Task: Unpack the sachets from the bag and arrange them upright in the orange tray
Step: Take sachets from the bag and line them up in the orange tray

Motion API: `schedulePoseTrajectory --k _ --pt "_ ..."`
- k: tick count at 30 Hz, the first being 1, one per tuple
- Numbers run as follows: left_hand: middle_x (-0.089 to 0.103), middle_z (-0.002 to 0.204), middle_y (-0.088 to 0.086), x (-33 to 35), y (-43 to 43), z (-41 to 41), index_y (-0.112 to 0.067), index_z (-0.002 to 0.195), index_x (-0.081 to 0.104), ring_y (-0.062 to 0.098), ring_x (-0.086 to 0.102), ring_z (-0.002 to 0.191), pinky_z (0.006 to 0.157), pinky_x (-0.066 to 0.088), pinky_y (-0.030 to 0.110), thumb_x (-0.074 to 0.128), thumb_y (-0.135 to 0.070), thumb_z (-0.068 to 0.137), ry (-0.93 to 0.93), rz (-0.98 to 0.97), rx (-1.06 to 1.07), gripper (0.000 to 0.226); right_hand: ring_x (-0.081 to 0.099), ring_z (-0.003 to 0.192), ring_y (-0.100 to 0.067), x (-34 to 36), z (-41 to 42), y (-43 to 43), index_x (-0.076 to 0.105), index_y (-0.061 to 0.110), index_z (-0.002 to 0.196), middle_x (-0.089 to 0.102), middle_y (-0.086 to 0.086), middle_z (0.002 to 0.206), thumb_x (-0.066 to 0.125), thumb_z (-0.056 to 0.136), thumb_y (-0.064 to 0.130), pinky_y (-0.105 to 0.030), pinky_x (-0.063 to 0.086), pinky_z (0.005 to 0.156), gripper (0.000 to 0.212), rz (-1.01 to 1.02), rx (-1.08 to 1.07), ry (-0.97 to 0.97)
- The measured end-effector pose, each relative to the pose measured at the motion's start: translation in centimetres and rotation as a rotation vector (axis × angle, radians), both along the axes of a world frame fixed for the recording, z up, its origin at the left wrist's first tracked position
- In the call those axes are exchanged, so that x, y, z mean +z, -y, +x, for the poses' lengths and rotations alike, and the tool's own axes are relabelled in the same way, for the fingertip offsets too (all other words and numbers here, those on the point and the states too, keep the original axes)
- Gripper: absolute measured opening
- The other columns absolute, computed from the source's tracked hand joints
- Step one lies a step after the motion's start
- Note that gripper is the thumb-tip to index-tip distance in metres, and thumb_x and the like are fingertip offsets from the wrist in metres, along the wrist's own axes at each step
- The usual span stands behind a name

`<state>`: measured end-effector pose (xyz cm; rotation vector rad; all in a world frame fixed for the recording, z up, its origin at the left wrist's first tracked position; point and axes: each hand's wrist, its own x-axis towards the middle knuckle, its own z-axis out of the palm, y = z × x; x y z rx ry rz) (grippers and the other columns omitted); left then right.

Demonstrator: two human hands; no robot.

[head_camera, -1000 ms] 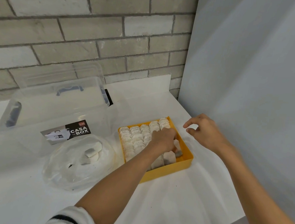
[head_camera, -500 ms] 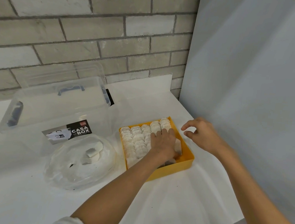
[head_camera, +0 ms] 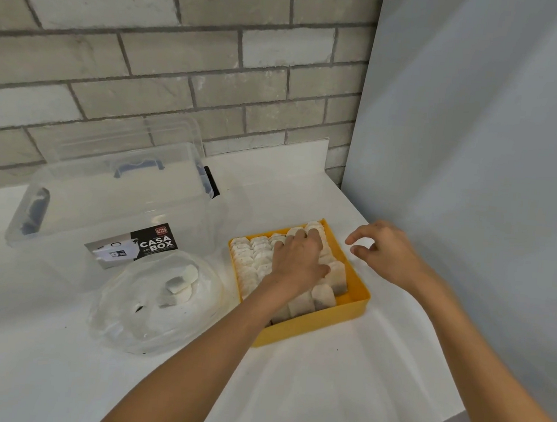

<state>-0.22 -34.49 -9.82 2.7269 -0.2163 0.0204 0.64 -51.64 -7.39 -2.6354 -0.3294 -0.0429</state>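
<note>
I see left hand (head_camera: 296, 259) lying flat on sachets (head_camera: 250, 264) packed upright in orange tray (head_camera: 314, 330) — fingers spread, pressing on rows, gripping nothing. Right hand (head_camera: 386, 250) just beside tray's right wall, not touching it, fingers loosely curled, empty. Bag (head_camera: 125, 328) on table (head_camera: 321, 399) left of tray, near left forearm — few sachets inside.

one orange tray (head_camera: 356, 305) on one white desk (head_camera: 321, 399). inside the tray are several rows of sachets (head_camera: 252, 259), too many and too covered to count exactly. one clear bag (head_camera: 145, 327) holds about three loose sachets (head_camera: 181, 281). one clear plastic box (head_camera: 67, 226). two hands: one left hand (head_camera: 299, 259), one right hand (head_camera: 388, 254).
</note>
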Motion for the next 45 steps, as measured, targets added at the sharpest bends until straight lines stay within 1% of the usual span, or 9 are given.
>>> schedulePoseTrajectory --k 3,7,14,22,26,32,38,42,45 --pt "0.066 0.090 -0.004 0.0 -0.1 -1.0 -0.022 0.088 0.064 0.019 0.059 0.093 0.088 0.043 0.038 0.061 -0.020 0.083 -0.015 -0.150 -0.160 0.006 0.049 0.081 -0.011 0.0 0.0 -0.4 0.069 0.026 0.102 0.051 0.000 0.109 0.063 0.091 0.018 -0.021 0.035 0.078 0.015 0.011 0.019 -0.006" --pt "0.069 0.091 -0.006 -1.2 0.9 -1.9 -0.024 0.092 0.069 0.018 0.058 0.093 0.086 0.037 0.036 0.060 -0.026 0.084 -0.032 -0.011 -0.333 0.013 0.050 0.081 -0.012 0.0 0.0 -1.0 0.070 0.026 0.100 0.054 -0.004 0.114 0.064 0.089 0.018 -0.022 0.038 0.079 0.015 0.023 0.030 -0.008" --pt "0.064 0.100 0.005 -2.0 1.5 -1.5 -0.018 0.098 0.064 0.025 0.054 0.096 0.081 0.030 0.037 0.052 -0.035 0.094 0.121 0.214 -0.313 0.022 0.049 0.082 -0.012 0.5 -0.1 -1.1 0.070 0.025 0.101 0.056 -0.004 0.114 0.064 0.089 0.018 -0.022 0.039 0.081 0.015 0.024 0.037 0.007" --pt "0.066 0.102 -0.004 -0.2 -1.4 -1.7 -0.026 0.106 0.067 0.018 0.059 0.096 0.090 0.042 0.040 0.060 -0.020 0.086 0.026 -0.221 -0.206 0.021 0.059 0.075 -0.015 1.4 -0.1 -2.3 0.070 0.027 0.098 0.054 0.000 0.107 0.064 0.089 0.017 -0.022 0.040 0.076 0.014 0.039 0.055 0.010" --pt "0.070 0.094 -0.004 1.4 -6.1 -3.1 -0.022 0.097 0.070 0.015 0.065 0.085 0.078 0.050 0.024 0.067 -0.011 0.083 -0.010 -0.493 -0.098 0.018 0.057 0.080 -0.003 2.0 -0.7 -4.8 0.072 0.023 0.097 0.063 0.004 0.100 0.062 0.090 0.014 -0.012 0.042 0.076 0.015 0.116 0.122 -0.004" --pt "0.066 0.076 -0.006 4.1 -15.3 -7.5 -0.013 0.091 0.073 -0.008 0.052 0.054 0.051 0.038 0.006 0.069 -0.012 0.085 -0.081 -0.531 0.104 0.008 0.054 0.069 0.020 3.4 -2.4 -11.4 0.073 0.020 0.094 0.066 0.014 0.082 0.063 0.089 0.014 0.001 0.037 0.066 0.013 0.259 0.336 -0.067" --pt "0.066 0.077 -0.008 1.6 -21.3 -8.2 -0.017 0.084 0.070 0.000 0.059 0.069 0.064 0.044 0.015 0.064 -0.010 0.087 -0.180 -0.245 0.245 0.010 0.058 0.066 0.009 2.7 -3.9 -19.9 0.073 0.013 0.094 0.064 0.015 0.074 0.060 0.086 0.006 -0.003 0.039 0.065 0.017 0.240 0.579 -0.170" --pt "0.064 0.111 0.006 -1.1 -22.2 -7.7 -0.014 0.112 0.063 0.023 0.061 0.099 0.085 0.047 0.030 0.062 -0.015 0.086 -0.209 -0.081 0.335 0.026 0.064 0.093 -0.022 0.4 -4.2 -23.9 0.071 0.006 0.102 0.070 -0.010 0.098 0.055 0.089 0.007 -0.024 0.046 0.080 0.021 0.075 0.633 -0.218" --pt "0.050 0.129 0.010 -2.2 -22.0 -7.6 -0.015 0.133 0.048 0.028 0.052 0.115 0.096 0.043 0.037 0.061 -0.025 0.089 -0.232 -0.048 0.407 0.047 0.053 0.116 -0.030 -1.5 -3.5 -25.3 0.060 0.000 0.120 0.060 -0.020 0.120 0.049 0.091 0.006 -0.027 0.043 0.090 0.031 -0.092 0.597 -0.263"
